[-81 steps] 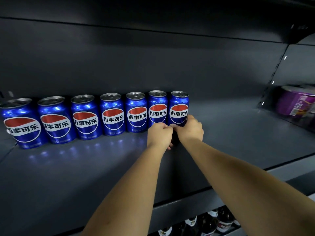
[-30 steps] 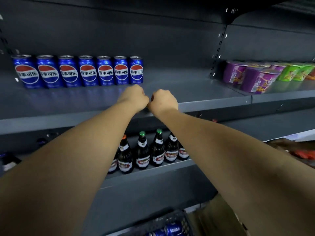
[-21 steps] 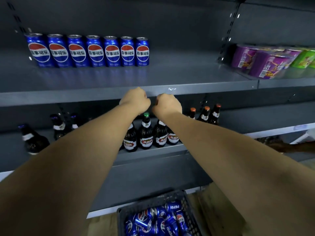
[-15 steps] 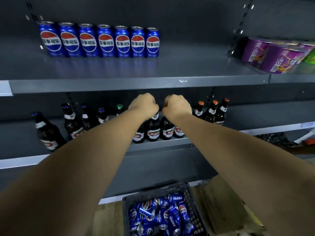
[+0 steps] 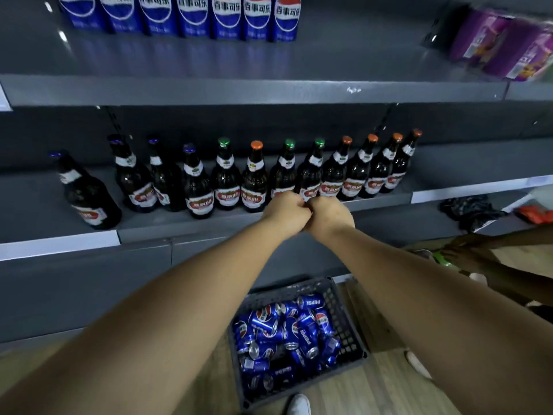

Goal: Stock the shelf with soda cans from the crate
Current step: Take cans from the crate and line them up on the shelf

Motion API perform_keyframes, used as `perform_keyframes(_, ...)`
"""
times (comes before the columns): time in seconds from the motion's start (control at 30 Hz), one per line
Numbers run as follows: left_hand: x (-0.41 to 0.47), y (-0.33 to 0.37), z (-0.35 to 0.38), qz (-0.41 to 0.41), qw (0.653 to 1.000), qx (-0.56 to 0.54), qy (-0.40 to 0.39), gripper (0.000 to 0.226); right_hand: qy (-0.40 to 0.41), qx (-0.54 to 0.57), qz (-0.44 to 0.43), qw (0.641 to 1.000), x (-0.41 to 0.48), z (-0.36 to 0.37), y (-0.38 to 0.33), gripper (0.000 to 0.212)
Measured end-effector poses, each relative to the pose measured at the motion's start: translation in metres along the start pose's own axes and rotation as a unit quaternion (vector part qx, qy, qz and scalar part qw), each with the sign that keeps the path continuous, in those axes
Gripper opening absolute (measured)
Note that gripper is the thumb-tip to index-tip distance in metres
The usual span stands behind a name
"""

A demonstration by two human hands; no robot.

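A row of several blue soda cans (image 5: 227,16) stands at the back of the upper grey shelf (image 5: 239,91). A dark grey crate (image 5: 347,333) on the wooden floor holds several blue soda cans (image 5: 287,327) lying loose. My left hand (image 5: 285,212) and my right hand (image 5: 330,215) are both fists, knuckles touching, in front of the lower shelf's edge and above the crate. Neither hand holds anything that I can see.
Several dark beer bottles (image 5: 254,178) line the lower shelf (image 5: 59,244). Purple cup packs (image 5: 505,46) sit on the upper shelf at right. Another person's arm (image 5: 490,262) reaches in at right. A white shoe tip (image 5: 299,405) shows by the crate.
My fists have come down from the can row on the upper shelf to the lower shelf's edge. My view has tilted down, and the crate has come fully into sight.
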State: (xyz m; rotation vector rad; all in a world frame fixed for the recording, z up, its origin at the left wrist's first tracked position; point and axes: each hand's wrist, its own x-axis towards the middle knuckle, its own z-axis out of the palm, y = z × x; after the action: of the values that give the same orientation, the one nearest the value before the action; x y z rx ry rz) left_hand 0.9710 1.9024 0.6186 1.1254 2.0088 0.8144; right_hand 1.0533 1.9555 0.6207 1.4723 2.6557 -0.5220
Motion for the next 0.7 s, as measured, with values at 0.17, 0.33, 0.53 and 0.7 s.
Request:
perform_keyframes(0.17,0.003,-0.019,0.015,-0.030,0.999,-0.023,-0.017,0.015,-0.045,-0.016,0.009,0.999,0.002,0.022,0.005,0.024)
perform_keyframes(0.33,0.002,-0.049,0.036,-0.097,0.994,-0.048,-0.027,0.020,-0.107,-0.011,0.004,0.994,0.008,0.061,0.021,0.025)
perform_keyframes(0.53,-0.002,-0.099,0.069,-0.210,0.973,-0.028,-0.091,0.019,-0.233,0.012,-0.007,0.972,0.010,0.125,0.057,0.018)
perform_keyframes(0.7,-0.004,-0.131,0.095,-0.271,0.955,-0.085,-0.081,0.016,-0.264,0.078,0.027,0.961,0.012,0.166,0.081,0.023)
